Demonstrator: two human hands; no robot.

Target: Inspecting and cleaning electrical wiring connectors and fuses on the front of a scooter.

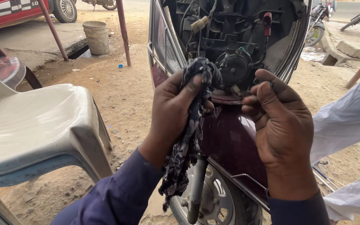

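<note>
My left hand (175, 112) is closed around a dark patterned rag (188, 141), whose bunched top sits at my fingertips and whose tail hangs down past my wrist. My right hand (280, 125) is curled in front of a maroon scooter (230, 137), its fingertips pinching something small that I cannot make out. Both hands are held just below the scooter's opened front housing (234, 37), where black plastic, wires and a round black part (235, 68) are exposed. The front wheel (217, 200) and fork are below my hands.
A grey plastic chair (38, 125) stands at the left on sandy ground. A bucket (96, 37) and red poles are farther back, with a red car at top left. Another person's white sleeve (346, 116) is at the right; motorbikes are parked at top right.
</note>
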